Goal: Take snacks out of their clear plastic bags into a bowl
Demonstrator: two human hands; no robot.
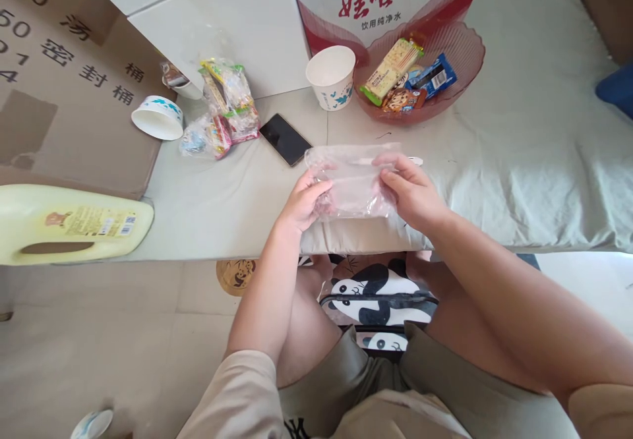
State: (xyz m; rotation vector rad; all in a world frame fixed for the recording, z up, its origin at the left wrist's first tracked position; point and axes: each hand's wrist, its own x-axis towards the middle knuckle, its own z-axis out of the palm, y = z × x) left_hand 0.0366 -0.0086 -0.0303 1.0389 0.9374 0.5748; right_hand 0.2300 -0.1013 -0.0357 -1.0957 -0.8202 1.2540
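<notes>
While both hands (304, 203) (414, 192) pinch a clear bag (355, 188), pink bowl (465, 63) beyond, wrapped snacks (394, 72) inside

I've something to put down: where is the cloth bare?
Right of the bowl, widest; also between yellow bottle and phone. Crowded: the back from snacks past cup to bowl, and where left hand and right hand hold the bag.

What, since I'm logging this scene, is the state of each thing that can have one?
Left hand, gripping the plastic bag
Right hand, gripping it too
Plastic bag, spread between hands; open or sealed unclear
Phone, flat, screen dark
Paper cup, upright, uncovered
Left-side paper bowl, tipped sideways
Pink bowl, upright, holding wrapped snacks
Left-side packets, heaped
Yellow jug, top out of frame; closure unclear
</notes>
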